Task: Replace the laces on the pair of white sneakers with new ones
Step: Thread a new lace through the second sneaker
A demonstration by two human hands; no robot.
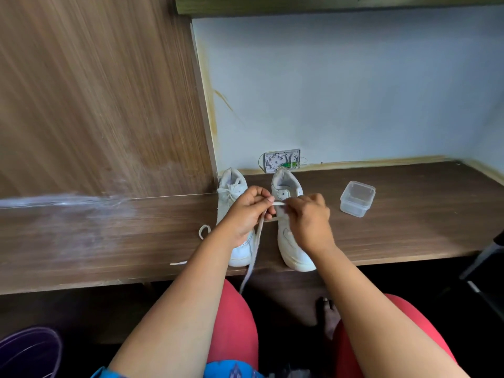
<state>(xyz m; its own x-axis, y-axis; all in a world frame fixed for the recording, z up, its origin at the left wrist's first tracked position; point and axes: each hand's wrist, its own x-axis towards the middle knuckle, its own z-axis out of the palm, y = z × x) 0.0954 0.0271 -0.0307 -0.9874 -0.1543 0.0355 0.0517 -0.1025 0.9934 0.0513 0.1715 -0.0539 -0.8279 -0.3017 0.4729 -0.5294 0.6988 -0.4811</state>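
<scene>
Two white sneakers stand side by side on the brown wooden desk (pixel 409 214), toes toward me. The left sneaker (pixel 234 192) has a lace tied at its top. The right sneaker (pixel 291 249) has a white lace (pixel 255 249) running through an eyelet. My left hand (pixel 246 214) pinches that lace, and the long end hangs down over the desk's front edge. My right hand (pixel 311 219) pinches the same lace over the right sneaker's tongue, close to my left thumb. A loose lace piece (pixel 204 231) lies left of the left sneaker.
A clear lidded plastic box (pixel 357 199) sits right of the sneakers. A small wall plate with wires (pixel 282 160) is mounted behind them. A wooden panel (pixel 95 105) rises at the left. A purple bin (pixel 30 353) stands on the floor at lower left. A chair leg (pixel 482 255) shows at the right edge.
</scene>
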